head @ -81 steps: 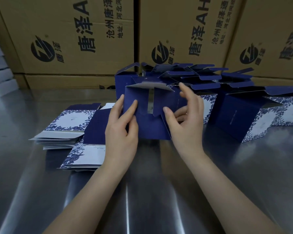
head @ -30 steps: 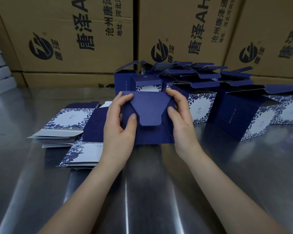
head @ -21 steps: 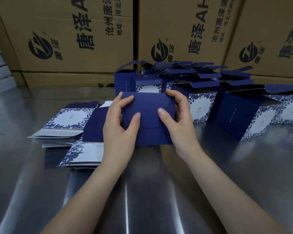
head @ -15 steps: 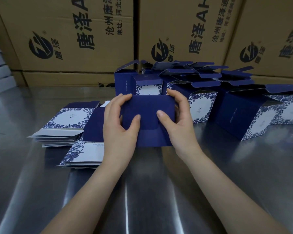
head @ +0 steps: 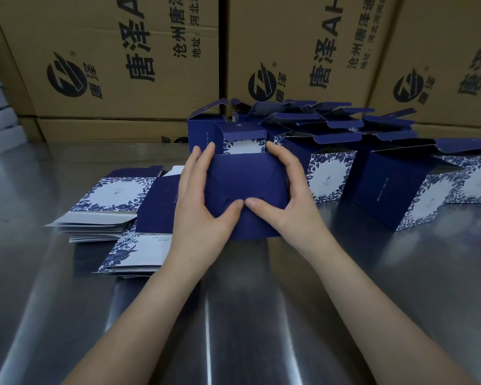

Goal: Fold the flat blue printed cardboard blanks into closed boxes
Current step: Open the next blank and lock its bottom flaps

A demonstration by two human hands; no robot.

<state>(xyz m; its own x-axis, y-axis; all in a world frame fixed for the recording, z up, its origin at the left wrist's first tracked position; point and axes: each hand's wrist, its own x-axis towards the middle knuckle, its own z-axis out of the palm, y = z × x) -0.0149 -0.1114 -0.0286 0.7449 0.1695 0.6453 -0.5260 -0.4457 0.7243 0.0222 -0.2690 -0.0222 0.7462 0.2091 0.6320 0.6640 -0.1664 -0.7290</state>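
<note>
Box: your blue box (head: 245, 184) sits on the steel table (head: 372, 273), flaps folded in.
Left hand (head: 203, 207): fingers curled, gripping it, thumb pressing the flaps.
Right hand (head: 292, 201): same grip.

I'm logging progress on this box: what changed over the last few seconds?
The open flaps of the box were folded in and now lie flat, closed. The left hand and right hand kept hold of its sides; their thumbs moved in to press the middle. The flat blanks and other boxes stayed put.
</note>
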